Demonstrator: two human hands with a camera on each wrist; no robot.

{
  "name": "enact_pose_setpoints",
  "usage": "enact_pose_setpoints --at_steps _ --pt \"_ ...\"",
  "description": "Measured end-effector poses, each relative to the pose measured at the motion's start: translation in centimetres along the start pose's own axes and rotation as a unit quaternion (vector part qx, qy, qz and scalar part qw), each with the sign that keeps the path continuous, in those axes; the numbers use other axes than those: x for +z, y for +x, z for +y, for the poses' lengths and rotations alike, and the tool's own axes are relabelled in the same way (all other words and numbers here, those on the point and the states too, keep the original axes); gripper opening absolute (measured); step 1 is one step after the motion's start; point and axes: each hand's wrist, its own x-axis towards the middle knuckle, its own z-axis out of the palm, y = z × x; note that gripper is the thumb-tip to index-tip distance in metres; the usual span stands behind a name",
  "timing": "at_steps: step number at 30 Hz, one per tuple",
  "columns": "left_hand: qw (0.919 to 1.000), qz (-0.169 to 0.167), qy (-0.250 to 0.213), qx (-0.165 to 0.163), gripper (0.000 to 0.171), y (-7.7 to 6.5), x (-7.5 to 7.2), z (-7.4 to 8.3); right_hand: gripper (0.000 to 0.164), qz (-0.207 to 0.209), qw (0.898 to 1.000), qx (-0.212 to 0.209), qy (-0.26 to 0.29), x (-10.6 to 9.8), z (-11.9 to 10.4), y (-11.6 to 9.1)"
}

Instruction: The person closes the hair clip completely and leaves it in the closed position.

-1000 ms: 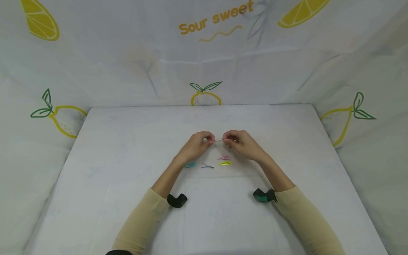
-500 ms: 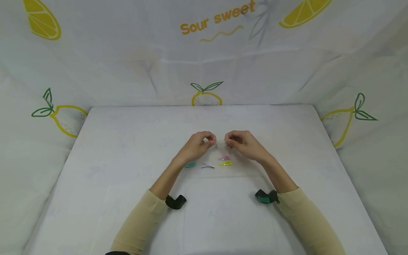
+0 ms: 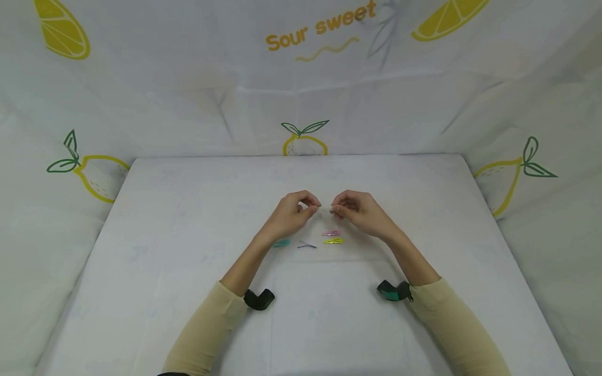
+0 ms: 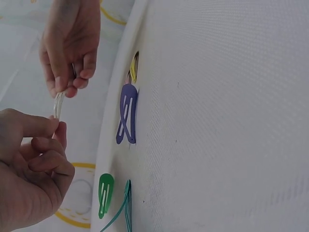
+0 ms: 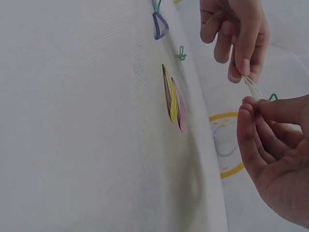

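A whitish snap hair clip [image 3: 325, 209] is pinched at its two ends, lifted over the table. My left hand [image 3: 290, 215] holds one end between thumb and forefinger. At the other end, my right hand [image 3: 361, 213] pinches it with thumb and fingertips. The clip's slim, ridged body [image 5: 251, 88] shows between the fingertips in the right wrist view; its ends are hidden. On the table nearer the body lie a pink clip [image 3: 331, 233], a yellow clip [image 3: 333, 241], a purple clip [image 4: 127, 113], a green clip [image 4: 105, 195] and a teal clip [image 4: 128, 208].
A white cloth covers the table [image 3: 188, 209]. White sheets with printed lemons [image 3: 304, 145] hang at the back and sides. A black wrist camera [image 3: 259, 299] sits at the left cuff, another camera [image 3: 394, 290] at the right cuff.
The hands parted slightly, then came a little closer together. The held clip looked like a thin line a second ago and now shows a paler, wider side. The clips on the table stay put.
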Motion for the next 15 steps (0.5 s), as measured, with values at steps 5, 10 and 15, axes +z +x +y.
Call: enact_pose_setpoints --at_steps 5,10,15 --pt "0.9999 -0.005 -0.010 -0.004 0.016 -0.13 0.09 0.07 0.013 0.007 1.000 -0.010 0.007 0.07 0.33 -0.04" --pt "0.9999 -0.005 -0.013 -0.002 0.014 -0.15 0.13 0.10 0.013 0.006 1.000 -0.016 0.015 0.07 0.56 -0.04" --pt "0.9999 -0.004 -0.014 0.000 0.013 -0.15 0.12 0.19 0.015 0.008 1.000 -0.016 0.009 0.09 0.63 -0.04"
